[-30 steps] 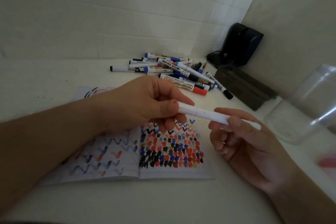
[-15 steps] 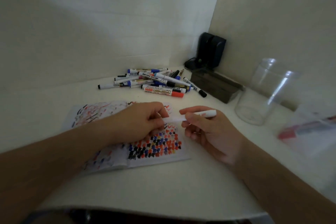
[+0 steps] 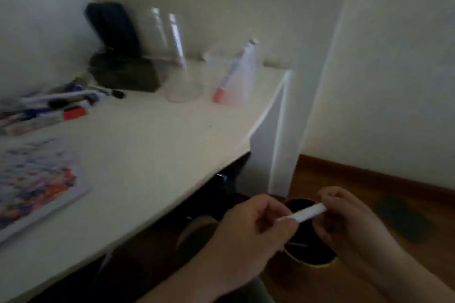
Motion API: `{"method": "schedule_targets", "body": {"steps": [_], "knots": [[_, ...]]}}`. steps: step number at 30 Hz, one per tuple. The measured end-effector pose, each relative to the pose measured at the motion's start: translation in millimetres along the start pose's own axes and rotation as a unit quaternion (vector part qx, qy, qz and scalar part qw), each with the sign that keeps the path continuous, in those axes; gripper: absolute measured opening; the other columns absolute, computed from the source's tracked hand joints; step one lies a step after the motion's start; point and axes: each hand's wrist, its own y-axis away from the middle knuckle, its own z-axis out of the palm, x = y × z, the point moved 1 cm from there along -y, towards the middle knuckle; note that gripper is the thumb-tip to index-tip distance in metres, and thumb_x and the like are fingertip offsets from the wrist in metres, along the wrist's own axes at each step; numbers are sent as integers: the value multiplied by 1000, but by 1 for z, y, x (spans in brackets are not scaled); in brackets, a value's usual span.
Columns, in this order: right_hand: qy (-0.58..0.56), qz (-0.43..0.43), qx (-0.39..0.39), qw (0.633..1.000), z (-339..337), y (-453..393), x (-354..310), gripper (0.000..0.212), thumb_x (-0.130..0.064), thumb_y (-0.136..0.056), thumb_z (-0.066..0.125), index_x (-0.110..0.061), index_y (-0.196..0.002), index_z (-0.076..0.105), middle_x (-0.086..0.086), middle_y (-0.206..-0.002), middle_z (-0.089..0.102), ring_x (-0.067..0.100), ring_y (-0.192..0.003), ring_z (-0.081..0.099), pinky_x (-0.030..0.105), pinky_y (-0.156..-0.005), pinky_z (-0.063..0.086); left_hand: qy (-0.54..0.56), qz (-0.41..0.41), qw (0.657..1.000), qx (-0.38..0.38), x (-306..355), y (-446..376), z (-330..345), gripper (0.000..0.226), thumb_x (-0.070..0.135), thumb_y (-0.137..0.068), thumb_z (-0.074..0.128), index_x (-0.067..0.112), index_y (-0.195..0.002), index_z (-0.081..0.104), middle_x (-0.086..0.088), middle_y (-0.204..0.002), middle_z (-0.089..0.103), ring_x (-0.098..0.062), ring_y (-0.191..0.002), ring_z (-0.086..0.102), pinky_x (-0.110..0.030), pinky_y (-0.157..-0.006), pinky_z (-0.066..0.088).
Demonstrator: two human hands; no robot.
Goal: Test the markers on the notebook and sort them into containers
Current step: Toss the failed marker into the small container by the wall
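A white marker is held between both hands, off the desk's right end and above a dark round bin on the floor. My left hand pinches its left end; my right hand grips its right end. The scribbled notebook lies at the desk's left edge of view. A pile of markers sits behind it. Two clear containers stand at the back: an empty jar and a cup holding a red-capped marker.
A black device and a dark box occupy the back corner of the white desk. The desk's side panel drops to a wooden floor. A dark patch lies on the floor at right.
The view has swung right and down. Both hands carried the white marker from above the notebook off the desk's end, now over the floor bin.
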Motion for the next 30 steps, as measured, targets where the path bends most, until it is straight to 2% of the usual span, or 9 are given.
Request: {"method": "schedule_targets", "body": {"steps": [4,8,12,16,18,21,23,26,30], "knots": [[71,77,144,984,-83,-27,70,17,-10,-106,51,-1,-114,62,21,-81,70,30,-56,60,39,-56,43,21,-177,984,-22,-81,-76,54,18,16,-102,59,17,-117,69,-11,-101,75,-15,-80,70,-39,-80,61],[60,131,214,966,-121,-49,111,22,-9,-104,53,2,-123,60,23,-100,68,32,-74,67,48,-70,51,98,-299,949,-20,-116,-115,81,32,2,-99,60,8,-130,64,-18,-115,71,-21,-89,72,-32,-75,62],[0,148,219,964,-129,-76,94,26,-17,-107,54,-10,-132,52,22,-113,64,35,-90,66,55,-102,51,140,-277,949,-54,-90,-132,88,24,-1,-103,51,16,-118,60,-12,-109,65,-22,-93,68,-35,-83,59],[124,168,219,953,-145,-95,72,65,-17,-104,58,-26,-158,24,20,-129,55,37,-108,64,54,-81,59,14,-145,986,-78,-38,-108,59,35,13,-99,60,33,-128,61,14,-113,66,-6,-105,63,-27,-91,53],[194,117,216,950,-126,-96,50,51,-15,-104,56,-17,-152,39,19,-123,59,33,-100,64,46,-71,54,-18,-72,991,-114,0,-72,30,50,28,-97,65,45,-142,51,23,-129,61,-1,-116,60,-30,-104,49],[205,7,55,977,-51,-82,2,29,-4,-94,63,-13,-122,66,20,-91,68,28,-61,57,37,-55,39,-90,49,986,-128,62,2,-36,54,36,-91,70,64,-133,50,31,-132,60,-3,-112,67,-34,-99,56],[165,-40,-179,969,16,-54,-35,40,-12,-77,82,-10,-114,70,32,-85,64,27,-45,52,25,-44,29,-178,105,977,-52,97,42,-88,51,35,-92,71,62,-131,52,27,-125,66,-7,-103,71,-28,-88,60],[209,-2,-502,839,127,-18,-79,55,-35,-72,93,-7,-113,71,35,-82,65,33,-41,59,31,-40,39,-310,135,930,146,115,70,-175,22,38,-93,68,46,-113,72,22,-98,75,-3,-78,71,-16,-69,55],[367,-142,-519,758,271,-24,-89,25,-33,-80,82,-28,-104,77,9,-92,75,25,-58,68,30,-47,49,-423,22,830,364,69,70,-308,16,28,-97,66,42,-92,71,29,-84,69,4,-78,64,-8,-70,45]]}}
